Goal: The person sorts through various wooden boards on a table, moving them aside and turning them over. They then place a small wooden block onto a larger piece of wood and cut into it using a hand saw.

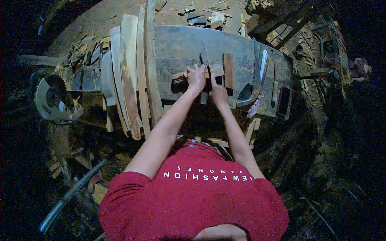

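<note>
On the workbench [181,40], my left hand [196,78] presses down on a flat piece of wood [179,75], its fingers spread over it. Just to the right, my right hand [218,94] is wrapped round the handle of a thin saw [207,58], whose narrow blade points away from me. The blade lies close beside my left fingers, across the wood. A reddish-brown wood block [228,71] stands right of the saw, next to the far end of the wood piece. Below my hands the bench edge is in dark shadow.
Long boards [129,60] lie across the bench on the left, beside a circular saw blade with guard [50,98]. A hand plane or axe-like tool [249,94], a long toothed saw [254,60] and a phone-like dark object [283,100] lie right. Wood scraps [217,18] are beyond.
</note>
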Demonstrator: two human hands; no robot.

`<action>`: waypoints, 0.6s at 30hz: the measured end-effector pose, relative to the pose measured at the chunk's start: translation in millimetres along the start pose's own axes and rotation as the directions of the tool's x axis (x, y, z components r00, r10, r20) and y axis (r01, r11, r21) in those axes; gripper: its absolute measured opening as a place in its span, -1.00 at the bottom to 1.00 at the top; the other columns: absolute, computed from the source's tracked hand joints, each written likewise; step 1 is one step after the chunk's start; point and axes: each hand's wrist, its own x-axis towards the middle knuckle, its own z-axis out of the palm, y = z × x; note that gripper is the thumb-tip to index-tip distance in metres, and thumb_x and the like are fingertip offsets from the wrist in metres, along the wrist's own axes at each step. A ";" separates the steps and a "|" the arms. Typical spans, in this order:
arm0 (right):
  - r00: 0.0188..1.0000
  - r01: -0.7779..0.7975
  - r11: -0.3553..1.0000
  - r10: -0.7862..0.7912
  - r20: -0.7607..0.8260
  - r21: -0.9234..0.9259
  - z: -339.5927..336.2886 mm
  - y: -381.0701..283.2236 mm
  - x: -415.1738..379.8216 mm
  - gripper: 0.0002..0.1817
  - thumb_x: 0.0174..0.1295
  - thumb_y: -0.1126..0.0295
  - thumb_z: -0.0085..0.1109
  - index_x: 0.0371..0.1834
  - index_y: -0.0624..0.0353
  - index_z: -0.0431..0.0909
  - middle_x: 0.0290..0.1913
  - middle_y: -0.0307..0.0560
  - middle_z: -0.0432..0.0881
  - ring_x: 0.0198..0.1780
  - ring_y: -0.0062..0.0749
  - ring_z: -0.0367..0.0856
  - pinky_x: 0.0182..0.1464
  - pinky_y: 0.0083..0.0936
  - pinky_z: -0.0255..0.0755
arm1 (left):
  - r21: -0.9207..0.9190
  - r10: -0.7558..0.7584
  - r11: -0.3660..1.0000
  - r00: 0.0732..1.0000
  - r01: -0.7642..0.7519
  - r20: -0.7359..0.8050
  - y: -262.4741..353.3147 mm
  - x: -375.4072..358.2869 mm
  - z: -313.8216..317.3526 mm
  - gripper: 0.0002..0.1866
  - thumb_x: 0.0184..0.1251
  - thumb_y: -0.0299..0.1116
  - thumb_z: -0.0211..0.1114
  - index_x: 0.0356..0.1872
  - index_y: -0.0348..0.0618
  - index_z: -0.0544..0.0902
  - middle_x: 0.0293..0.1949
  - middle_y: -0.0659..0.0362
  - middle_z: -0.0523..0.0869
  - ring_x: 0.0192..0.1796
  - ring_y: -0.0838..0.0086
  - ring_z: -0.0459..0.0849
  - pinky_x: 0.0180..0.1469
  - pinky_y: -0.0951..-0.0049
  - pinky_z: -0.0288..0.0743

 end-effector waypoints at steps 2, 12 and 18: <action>0.996 -0.051 0.998 0.053 0.066 -0.030 -6.5 2.7 -43.1 -0.22 -0.04 0.55 0.03 0.33 0.07 -0.02 -0.57 0.18 0.54 -0.52 0.02 0.55 -0.49 -0.19 0.41 | 0.055 0.008 0.998 1.000 -0.007 -0.019 -0.2 -1.7 1.3 -0.75 0.17 -0.34 0.04 -0.10 0.02 0.46 0.08 -0.07 0.43 0.03 -0.18 0.41 -0.14 -0.17 0.39; 0.997 0.018 1.000 -0.018 0.069 0.010 27.0 17.7 12.0 -0.24 -0.06 0.52 0.05 0.31 0.15 0.01 -0.48 0.11 0.58 -0.45 0.01 0.57 -0.40 -0.23 0.46 | 0.032 -0.011 0.999 1.000 0.011 -0.003 5.4 -2.8 -7.2 -0.77 0.21 -0.32 0.00 -0.11 0.00 0.46 0.11 -0.09 0.39 0.07 -0.23 0.37 -0.11 -0.22 0.35; 1.000 0.021 0.999 -0.021 0.008 0.043 -6.5 -3.3 -7.9 -0.22 -0.08 0.55 0.02 0.32 0.15 0.00 -0.55 0.14 0.55 -0.51 -0.03 0.55 -0.50 -0.21 0.41 | 0.065 0.108 0.993 0.991 -0.103 -0.075 -22.7 13.3 57.5 -0.72 0.17 -0.38 0.00 -0.06 -0.09 0.42 0.06 -0.15 0.41 0.09 -0.23 0.35 -0.05 -0.22 0.30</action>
